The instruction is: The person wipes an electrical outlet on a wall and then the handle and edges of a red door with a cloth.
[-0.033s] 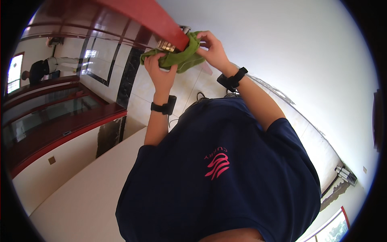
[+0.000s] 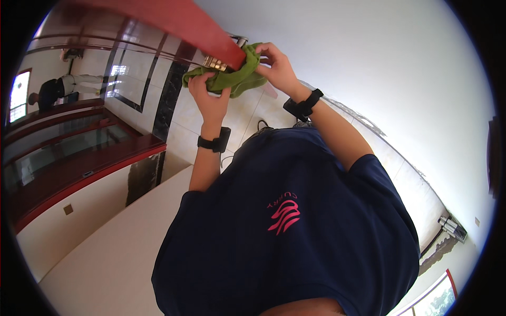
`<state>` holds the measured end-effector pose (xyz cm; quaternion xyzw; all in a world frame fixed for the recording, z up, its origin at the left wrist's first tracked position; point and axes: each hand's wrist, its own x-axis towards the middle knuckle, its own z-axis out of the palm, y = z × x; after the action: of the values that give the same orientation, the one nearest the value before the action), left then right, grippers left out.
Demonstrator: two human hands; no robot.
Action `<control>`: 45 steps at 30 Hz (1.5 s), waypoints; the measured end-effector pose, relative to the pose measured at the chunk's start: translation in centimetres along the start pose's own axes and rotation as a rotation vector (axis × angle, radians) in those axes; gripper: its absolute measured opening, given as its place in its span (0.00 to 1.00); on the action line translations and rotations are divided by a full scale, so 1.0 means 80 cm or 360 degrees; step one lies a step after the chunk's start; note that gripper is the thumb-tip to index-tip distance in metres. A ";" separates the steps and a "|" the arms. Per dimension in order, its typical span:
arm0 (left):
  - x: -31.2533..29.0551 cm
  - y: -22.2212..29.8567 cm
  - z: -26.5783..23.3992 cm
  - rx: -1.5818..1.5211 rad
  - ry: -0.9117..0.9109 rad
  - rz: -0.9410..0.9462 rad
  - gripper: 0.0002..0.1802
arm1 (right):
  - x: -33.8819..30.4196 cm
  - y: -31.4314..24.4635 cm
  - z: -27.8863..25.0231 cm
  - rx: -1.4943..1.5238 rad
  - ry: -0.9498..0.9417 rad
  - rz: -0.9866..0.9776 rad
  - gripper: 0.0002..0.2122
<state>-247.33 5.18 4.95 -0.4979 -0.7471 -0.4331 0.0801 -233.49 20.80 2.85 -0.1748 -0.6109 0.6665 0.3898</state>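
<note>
A green cloth point(image 2: 240, 81) is bunched around the lower end of a red door edge point(image 2: 211, 39). My left hand point(image 2: 209, 100) grips the cloth on the near left side, with its fingers curled into the fabric. On the right, my right hand point(image 2: 278, 71) pinches the cloth's upper part between thumb and fingers, close against the red edge. A brass-coloured metal fitting point(image 2: 214, 63) sits on the door's left side, just above the cloth. A silver handle point(image 2: 241, 39) shows on the other side.
A pale wall point(image 2: 379, 63) rises at the right. Dark red framed glass point(image 2: 68, 145) stands at the left, above a white surface point(image 2: 121, 231). At far left a person point(image 2: 55, 89) in a dark top appears sideways. Light floor tiles point(image 2: 250, 108) lie below the cloth.
The door's end, the cloth and my hands have shifted very slightly toward me. Both hands keep their hold on the cloth.
</note>
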 end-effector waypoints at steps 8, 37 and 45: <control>-0.039 0.021 -0.003 -0.0686 0.0305 -0.0252 0.47 | -0.011 0.003 0.015 0.0113 -0.0250 0.0134 0.11; -0.034 0.089 -0.042 -0.0258 0.0784 -0.0475 0.26 | -0.018 -0.034 0.088 -0.0236 -0.0560 -0.0129 0.17; -0.041 0.076 -0.031 -0.0372 0.0896 -0.0472 0.27 | -0.018 -0.032 0.089 0.0106 -0.0599 -0.0016 0.18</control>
<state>-241.50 1.96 8.12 -0.2505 -0.7052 -0.6433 0.1617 -236.86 14.78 6.31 -0.0311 -0.6515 0.7054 0.2774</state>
